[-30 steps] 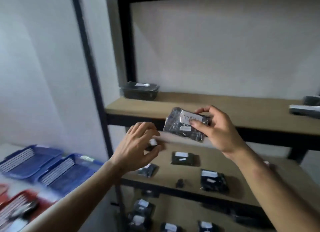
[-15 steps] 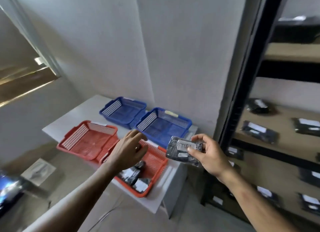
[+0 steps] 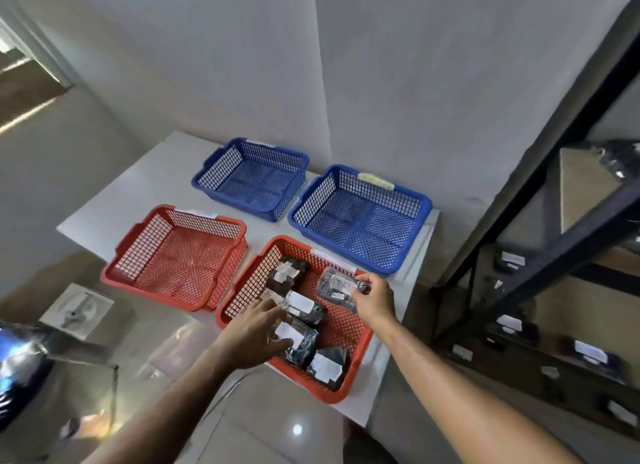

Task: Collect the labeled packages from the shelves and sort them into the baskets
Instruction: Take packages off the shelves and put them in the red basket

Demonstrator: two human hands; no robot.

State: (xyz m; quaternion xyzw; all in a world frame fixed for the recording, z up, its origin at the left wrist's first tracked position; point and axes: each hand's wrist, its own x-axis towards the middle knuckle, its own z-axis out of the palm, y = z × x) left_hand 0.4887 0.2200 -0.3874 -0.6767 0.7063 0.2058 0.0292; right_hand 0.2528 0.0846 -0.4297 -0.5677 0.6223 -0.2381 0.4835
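Observation:
My right hand (image 3: 375, 299) pinches a dark plastic package with a white handwritten label (image 3: 335, 285), held just over the far right corner of the near red basket (image 3: 239, 295). Several labeled dark packages (image 3: 304, 307) lie inside that basket. My left hand (image 3: 254, 332) hovers with relaxed, spread fingers over the basket's left side, beside a package, holding nothing. A second red basket (image 3: 180, 255) to the left holds nothing. Two blue baskets (image 3: 252, 177) (image 3: 360, 217) stand behind, both without packages.
All the baskets sit on a white table (image 3: 114, 200) against a grey wall. A black metal shelf rack (image 3: 568, 241) with more labeled packages (image 3: 512, 257) stands at the right. A shiny object (image 3: 17, 370) sits at lower left above tiled floor.
The view has swung from the shelves to the baskets. My right hand carried the package down over the near red basket, and my left hand moved over that basket too.

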